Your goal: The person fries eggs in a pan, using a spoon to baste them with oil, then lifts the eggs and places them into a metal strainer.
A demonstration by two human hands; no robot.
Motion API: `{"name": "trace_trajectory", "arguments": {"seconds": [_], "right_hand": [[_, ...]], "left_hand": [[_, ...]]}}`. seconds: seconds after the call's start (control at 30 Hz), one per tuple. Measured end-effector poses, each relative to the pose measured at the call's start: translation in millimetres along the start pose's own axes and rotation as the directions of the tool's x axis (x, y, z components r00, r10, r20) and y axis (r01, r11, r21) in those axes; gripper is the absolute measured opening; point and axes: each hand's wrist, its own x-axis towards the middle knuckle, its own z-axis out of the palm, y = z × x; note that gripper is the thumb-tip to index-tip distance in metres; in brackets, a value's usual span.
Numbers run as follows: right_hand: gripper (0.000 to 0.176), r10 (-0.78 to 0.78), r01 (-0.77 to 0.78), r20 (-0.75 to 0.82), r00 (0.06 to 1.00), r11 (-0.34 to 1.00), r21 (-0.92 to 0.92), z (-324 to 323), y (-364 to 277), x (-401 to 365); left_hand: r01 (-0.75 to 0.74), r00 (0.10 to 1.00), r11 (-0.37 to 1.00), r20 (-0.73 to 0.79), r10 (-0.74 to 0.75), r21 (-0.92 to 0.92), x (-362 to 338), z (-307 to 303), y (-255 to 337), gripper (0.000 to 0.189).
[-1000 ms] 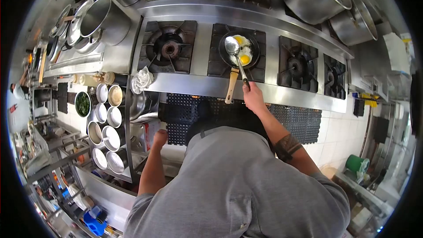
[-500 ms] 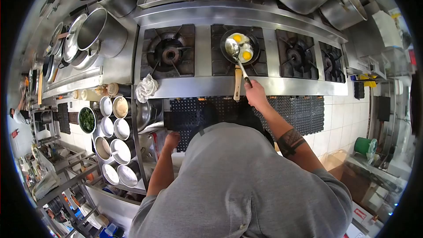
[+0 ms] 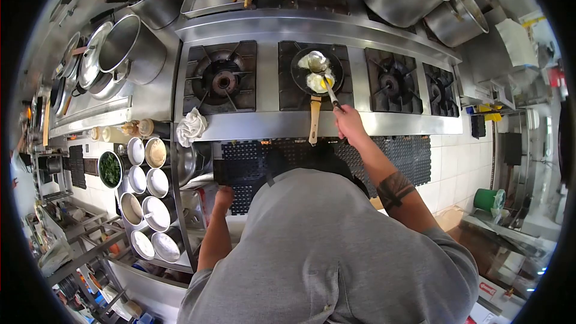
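Grip [image 3: 348,123] on spoon [image 3: 329,89], eggs [image 3: 316,83] in pan [image 3: 339,71]

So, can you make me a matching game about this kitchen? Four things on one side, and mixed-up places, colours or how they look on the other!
Things:
1. Spoon
2. Cloth
3. Leaves
4. Frying pan

Clues:
A. Dark green
B. Has eggs in it
C. Held in the person's right hand
D. White and crumpled, at the front of the stove

Right pairs:
1-C
2-D
3-A
4-B
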Motion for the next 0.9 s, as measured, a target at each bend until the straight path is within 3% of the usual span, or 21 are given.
{"name": "trace_trajectory", "arguments": {"seconds": [0.03,0.07,0.1,0.17,0.2,0.27,0.3,0.37,0.43,0.5,0.57,0.6,0.63,0.67,0.7,0.77,0.8,0.83,0.87,0.9], "right_hand": [[0.023,-0.268,0.185,-0.145,0.952,0.886,-0.425,-3.8,8.0,12.2],[0.023,-0.549,0.239,-0.153,0.822,0.575,-0.782,-5.9,10.9,18.4],[0.024,-0.358,0.068,-0.21,0.91,0.628,-0.775,1.0,-22.4,-6.1],[0.026,-0.37,0.037,-0.212,0.905,0.565,-0.824,-2.0,-29.7,-11.2],[0.028,-0.379,0.003,-0.219,0.899,0.506,-0.863,-3.4,-30.1,-12.3],[0.029,-0.383,0.019,-0.22,0.897,0.533,-0.846,-4.6,-26.2,-16.1],[0.031,-0.384,0.032,-0.228,0.895,0.564,-0.825,-4.2,-23.4,-18.3],[0.031,-0.375,0.072,-0.208,0.904,0.612,-0.788,-0.4,-15.5,-20.7],[0.031,-0.367,0.111,-0.189,0.911,0.658,-0.744,4.0,-1.6,-16.7],[0.032,-0.197,0.077,-0.161,0.967,0.829,-0.554,11.0,14.3,-9.8],[0.032,-0.186,0.073,-0.164,0.969,0.845,-0.529,21.7,18.2,-12.4],[0.032,-0.171,0.064,-0.168,0.971,0.86,-0.507,25.5,19.6,-13.7],[0.028,-0.285,0.169,-0.137,0.949,0.823,-0.542,23.2,38.3,0.4],[0.028,-0.287,0.172,-0.137,0.948,0.824,-0.54,24.1,39.8,2.0],[0.028,-0.338,0.187,-0.148,0.929,0.778,-0.6,25.4,40.9,2.5],[0.028,-0.388,0.198,-0.158,0.908,0.729,-0.655,28.8,38.3,-0.7],[0.032,-0.381,0.168,-0.165,0.91,0.702,-0.692,30.9,30.5,-7.9],[0.035,-0.372,0.136,-0.174,0.912,0.673,-0.727,33.5,21.7,-16.3],[0.035,-0.372,0.136,-0.176,0.911,0.675,-0.725,36.3,12.1,-24.9],[0.031,-0.232,0.078,-0.183,0.955,0.794,-0.603,39.0,1.7,-33.6]], "left_hand": [[-0.173,0.985,0.959,0.027,0.172,0.226,18.1,10.9,-27.6,0.012],[-0.333,0.94,0.838,0.09,0.328,0.431,26.1,20.1,-40.7,0.012],[-0.332,0.941,0.843,0.087,0.327,0.424,26.6,27.9,-44.3,0.012],[-0.413,0.907,0.893,-0.01,0.421,0.181,24.8,38.4,-47.2,0.012],[-0.41,0.908,0.895,-0.014,0.418,0.175,19.2,40.0,-42.9,0.012],[-0.176,0.984,0.984,-0.009,0.176,0.033,-7.3,32.5,-7.9,0.013],[-0.173,0.985,0.985,-0.01,0.173,0.028,-11.3,31.9,-1.0,0.013],[0.069,0.997,0.961,0.044,-0.059,-0.267,-16.2,31.7,6.5,0.015],[0.107,0.994,0.955,0.05,-0.097,-0.276,-20.8,28.9,12.1,0.017],[0.142,0.99,0.949,0.054,-0.132,-0.28,-22.2,26.3,10.7,0.019],[-0.046,0.999,0.996,-0.017,0.045,-0.081,-14.0,23.7,-6.9,0.02],[-0.049,0.999,0.996,-0.022,0.048,-0.08,-2.9,19.9,-21.2,0.02],[-0.487,0.86,0.765,0.075,0.505,0.422,11.8,14.9,-38.1,0.024],[-0.686,0.559,0.155,0.377,0.739,0.711,22.1,13.4,-50.3,0.028],[-0.684,0.559,0.153,0.378,0.738,0.713,26.2,15.5,-56.1,0.028],[-0.661,0.614,0.31,0.256,0.746,0.684,30.1,15.6,-60.8,0.036],[-0.547,0.83,0.663,0.229,0.508,0.511,18.0,9.3,-42.3,0.036],[-0.213,0.97,0.947,0.171,0.175,0.239,-0.7,-0.9,-12.7,0.037],[0.137,0.985,0.99,0.1,-0.139,0.031,-24.7,-14.3,25.6,0.038],[0.034,0.998,0.999,0.058,-0.032,-0.023,0.5,-1.3,-11.8,0.033]]}}
